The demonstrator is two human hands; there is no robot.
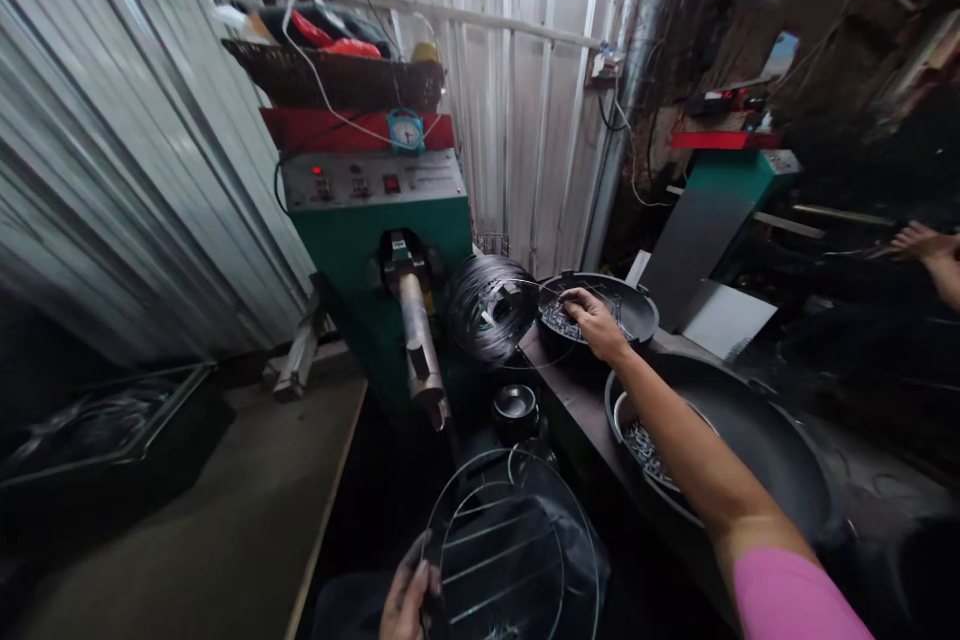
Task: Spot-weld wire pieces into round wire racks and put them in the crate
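Note:
My left hand is closed on the rim of a round wire rack, which has straight crossbars inside two rings. The rack lies over dark cloth at the bottom of the view. My right hand reaches out over a black pan of small metal pieces, fingertips pinched together. What they grip, if anything, is too small to make out. A thin wire runs from near these fingertips toward a coil of wire just left of the pan.
A green machine with a protruding metal arm stands ahead. Under my right forearm sits a larger black pan holding a bowl of metal pieces. A crate stands at left. Another person's hand shows at far right.

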